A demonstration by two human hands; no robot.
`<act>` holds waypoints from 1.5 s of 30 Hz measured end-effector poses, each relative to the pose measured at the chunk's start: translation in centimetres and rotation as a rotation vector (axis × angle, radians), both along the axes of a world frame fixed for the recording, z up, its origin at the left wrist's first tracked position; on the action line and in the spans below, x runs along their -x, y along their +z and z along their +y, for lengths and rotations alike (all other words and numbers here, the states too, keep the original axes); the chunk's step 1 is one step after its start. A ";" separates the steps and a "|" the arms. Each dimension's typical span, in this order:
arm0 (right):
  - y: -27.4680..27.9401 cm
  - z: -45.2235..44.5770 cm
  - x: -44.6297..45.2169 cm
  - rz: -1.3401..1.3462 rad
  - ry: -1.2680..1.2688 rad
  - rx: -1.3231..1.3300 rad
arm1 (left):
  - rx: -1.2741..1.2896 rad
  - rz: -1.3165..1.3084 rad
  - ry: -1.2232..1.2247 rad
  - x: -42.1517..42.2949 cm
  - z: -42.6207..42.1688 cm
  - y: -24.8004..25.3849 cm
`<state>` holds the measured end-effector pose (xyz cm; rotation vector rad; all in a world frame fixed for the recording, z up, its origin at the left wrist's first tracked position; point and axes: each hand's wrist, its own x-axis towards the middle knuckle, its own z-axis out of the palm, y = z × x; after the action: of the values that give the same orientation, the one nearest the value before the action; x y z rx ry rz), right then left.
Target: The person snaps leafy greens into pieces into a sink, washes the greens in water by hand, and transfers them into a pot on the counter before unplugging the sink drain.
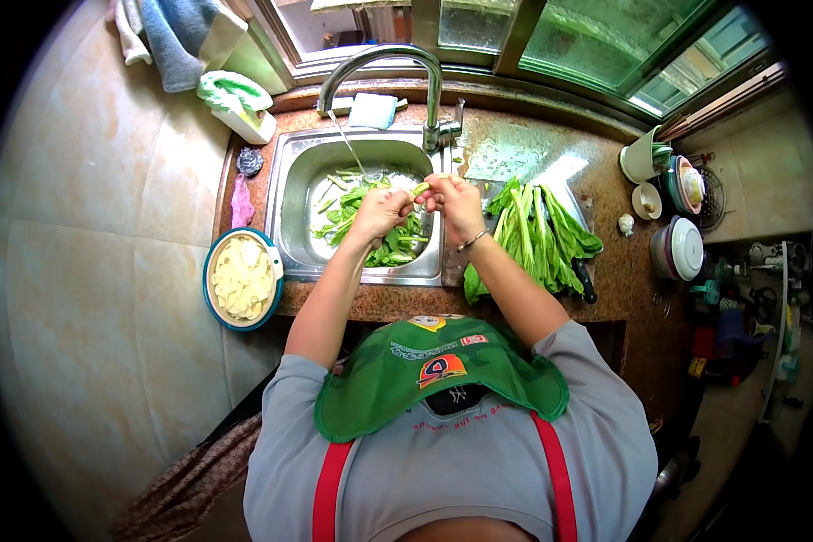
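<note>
Over the sink (285,217), my left hand (382,217) and my right hand (457,208) meet with closed fingers. A short pale-green vegetable stem (420,189) is pinched between them, partly covered by the fingertips. Beneath my hands, cut leafy greens (341,217) lie in the basin, and a thin stream of water runs onto them from the faucet (434,99). To the right of my right hand, long-stemmed leafy greens (524,230) are heaped on the counter. A knife with a black handle (584,281) lies partly under their leaves.
A bowl of pale slices (242,278) stands left of the sink. Behind the faucet is a light-blue cloth (373,110). Garlic (626,223), a lidded pot (685,249) and stacked bowls (676,190) occupy the right side. A window (596,45) lines the back.
</note>
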<state>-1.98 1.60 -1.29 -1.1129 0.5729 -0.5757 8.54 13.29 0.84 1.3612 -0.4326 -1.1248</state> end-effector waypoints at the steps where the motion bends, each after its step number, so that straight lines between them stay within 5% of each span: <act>1: 0.1 0.1 -0.1 -0.056 0.040 -0.251 | -0.001 0.000 -0.003 0.0 0.0 -0.2; 4: 0.2 0.4 -1.1 -0.293 0.194 -0.851 | 0.245 0.333 0.117 -0.4 -0.1 -0.5; 9: -1.5 1.1 -2.3 -0.340 0.153 -0.948 | 0.483 0.813 0.184 -1.1 0.0 -3.2; 12: -2.0 1.5 -2.2 -0.285 0.086 -0.880 | 0.716 1.221 0.519 -2.6 0.6 -5.9; 15: -0.5 2.5 -1.2 -0.025 0.193 -0.383 | 0.578 0.662 0.483 -4.9 2.1 -8.4; 17: -1.0 3.1 -0.4 0.281 0.240 0.090 | 0.245 0.300 0.695 -4.8 1.8 -8.4; 18: -0.8 2.5 0.1 0.399 0.262 0.288 | -0.085 0.273 0.769 -4.7 1.8 -6.9; 19: -0.8 1.8 0.7 0.397 0.260 0.289 | -0.083 0.271 0.767 -4.8 2.1 -6.9; 23: -3.6 -4.0 3.5 0.552 -0.190 1.199 | 0.109 0.378 0.595 -6.3 3.7 -8.8; 25: -1.5 -6.4 5.5 0.974 -0.307 1.442 | -0.192 0.331 0.706 -5.9 3.1 -8.5; 27: -1.0 -8.6 7.4 1.273 -0.271 1.403 | -0.190 0.325 0.701 -5.4 2.4 -8.8; 29: -1.2 -11.5 8.6 1.379 0.045 0.995 | -0.095 0.324 0.520 -4.4 1.8 -8.8; 30: -1.1 -12.6 9.2 1.381 0.042 0.995 | -0.070 0.321 0.486 -3.5 1.1 -7.4; 35: 1.5 -15.4 11.0 0.827 0.228 0.616 | -0.061 0.170 0.148 1.4 -2.3 -1.5; 39: 8.4 -14.5 10.6 0.543 0.368 0.539 | -0.024 -0.063 -0.192 4.4 -4.7 1.0; 45: 12.3 -13.1 8.3 0.360 0.491 0.536 | 0.296 -0.134 -0.310 8.7 -8.0 2.7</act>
<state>-10.25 -11.51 10.96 -1.8203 0.4335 -0.0902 -0.13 5.29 3.53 1.1356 -0.8961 -1.1680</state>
